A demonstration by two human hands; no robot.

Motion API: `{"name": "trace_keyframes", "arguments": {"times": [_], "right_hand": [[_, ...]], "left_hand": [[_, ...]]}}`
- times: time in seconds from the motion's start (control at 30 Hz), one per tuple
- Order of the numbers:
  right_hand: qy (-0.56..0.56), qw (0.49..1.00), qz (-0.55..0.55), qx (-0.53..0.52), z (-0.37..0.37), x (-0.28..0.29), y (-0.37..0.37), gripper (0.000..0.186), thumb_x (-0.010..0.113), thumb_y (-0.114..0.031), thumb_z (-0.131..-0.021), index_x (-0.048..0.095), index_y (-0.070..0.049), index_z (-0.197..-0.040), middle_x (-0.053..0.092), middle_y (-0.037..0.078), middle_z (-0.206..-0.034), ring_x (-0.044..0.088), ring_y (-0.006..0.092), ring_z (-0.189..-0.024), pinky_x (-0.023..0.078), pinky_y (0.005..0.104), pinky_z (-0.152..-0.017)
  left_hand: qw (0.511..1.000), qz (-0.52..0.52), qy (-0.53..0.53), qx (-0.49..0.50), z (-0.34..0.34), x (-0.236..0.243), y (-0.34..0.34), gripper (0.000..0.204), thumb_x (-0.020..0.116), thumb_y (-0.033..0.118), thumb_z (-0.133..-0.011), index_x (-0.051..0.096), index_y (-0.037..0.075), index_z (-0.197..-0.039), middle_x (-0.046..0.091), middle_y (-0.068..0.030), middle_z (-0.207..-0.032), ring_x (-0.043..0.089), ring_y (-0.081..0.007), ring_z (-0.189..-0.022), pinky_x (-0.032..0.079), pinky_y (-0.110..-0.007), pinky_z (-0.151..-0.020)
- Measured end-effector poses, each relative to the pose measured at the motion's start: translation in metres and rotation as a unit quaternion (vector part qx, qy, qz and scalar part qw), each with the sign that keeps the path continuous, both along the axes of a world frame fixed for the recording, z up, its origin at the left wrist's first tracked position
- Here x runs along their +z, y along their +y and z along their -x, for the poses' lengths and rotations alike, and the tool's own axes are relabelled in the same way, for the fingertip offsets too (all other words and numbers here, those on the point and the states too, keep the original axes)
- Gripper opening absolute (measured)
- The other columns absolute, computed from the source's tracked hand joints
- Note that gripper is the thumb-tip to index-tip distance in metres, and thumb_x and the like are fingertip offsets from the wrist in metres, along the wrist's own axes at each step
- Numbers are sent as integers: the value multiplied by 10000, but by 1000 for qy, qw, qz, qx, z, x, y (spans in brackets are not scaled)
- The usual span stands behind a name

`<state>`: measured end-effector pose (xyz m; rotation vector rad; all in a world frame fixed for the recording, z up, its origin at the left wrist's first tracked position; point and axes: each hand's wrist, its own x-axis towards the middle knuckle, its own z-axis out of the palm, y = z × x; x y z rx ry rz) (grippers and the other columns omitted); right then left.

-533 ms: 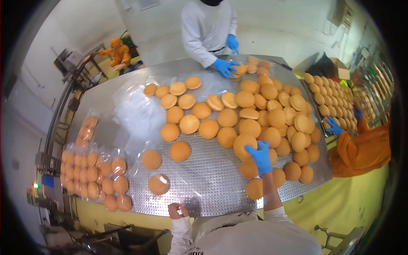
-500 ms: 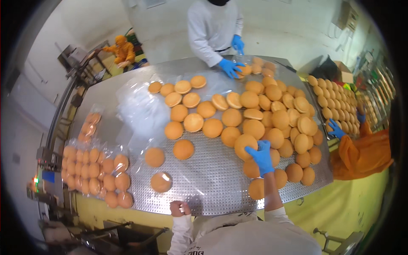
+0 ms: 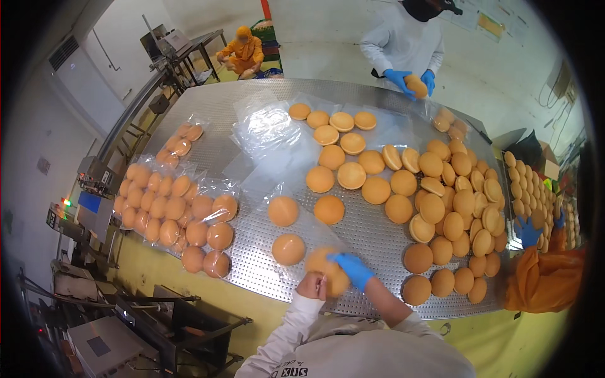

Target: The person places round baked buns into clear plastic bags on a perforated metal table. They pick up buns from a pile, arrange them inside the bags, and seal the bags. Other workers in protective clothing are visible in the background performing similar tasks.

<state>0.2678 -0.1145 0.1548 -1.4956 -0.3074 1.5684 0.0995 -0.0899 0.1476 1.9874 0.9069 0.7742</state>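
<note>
My right hand (image 3: 354,271), in a blue glove, is closed on round golden buns that are smeared by motion; a bun (image 3: 337,283) shows below its fingers. Close against it, my bare left hand (image 3: 312,286) is pinched at the edge of a clear plastic bag (image 3: 309,223), though the film there is hard to make out. Inside that bag lie two buns, an upper bun (image 3: 283,211) and a lower bun (image 3: 288,249). A single bun (image 3: 329,210) sits just right of the bag. A large pile of loose buns (image 3: 463,201) covers the right side of the table.
Filled bags of buns (image 3: 170,208) lie on the perforated metal table (image 3: 372,252) at left. Flat empty bags (image 3: 268,129) are stacked at the back. Across the table a co-worker (image 3: 403,44) holds buns. Another person's orange sleeve (image 3: 545,280) is at right, beside bun trays (image 3: 529,189).
My right hand has moved left from the pile with buns, up to my left hand. The view has shifted leftward. The co-worker opposite has lifted buns off the table.
</note>
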Motion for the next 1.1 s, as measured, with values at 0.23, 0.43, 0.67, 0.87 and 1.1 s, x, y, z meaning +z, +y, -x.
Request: {"name": "trace_keyframes", "arguments": {"times": [0.23,0.43,0.67,0.87,1.1], "right_hand": [[-93,986,-110,-90,58,-112,74,504,626,-349,-856,509,5,-1196,587,73,-1040,544,133,-928,454,292,-798],[-477,858,-190,4,74,-80,9,501,686,-413,-762,557,-18,-1042,567,131,-966,562,224,-841,466,371,-744],[-611,744,-125,238,69,-49,50,559,695,-573,-644,575,-44,-781,544,146,-721,536,314,-662,429,436,-647],[-619,742,-191,174,83,-73,77,456,641,-496,-720,620,-49,-812,600,168,-780,591,305,-770,461,426,-703],[-357,893,-102,256,-32,-41,-72,295,561,-289,-809,642,-106,-1025,642,126,-1003,593,301,-957,441,410,-881]], "left_hand": [[979,-189,66,-45,-1,-17,6,141,610,94,-759,496,40,-821,523,-167,-802,537,-352,-712,433,-422,-605],[981,-1,132,142,71,-66,0,139,606,100,-731,471,72,-748,513,-160,-815,518,-346,-716,421,-443,-625],[993,94,67,-13,59,-61,-4,15,532,76,-765,517,73,-769,493,-120,-627,476,-259,-528,399,-366,-505],[985,120,120,7,69,-50,17,54,547,100,-748,522,53,-755,487,-89,-604,445,-290,-531,406,-371,-519],[973,-176,150,21,32,-26,-15,467,650,129,-649,415,-67,-1003,446,-249,-997,427,-379,-946,357,-453,-828]]}}
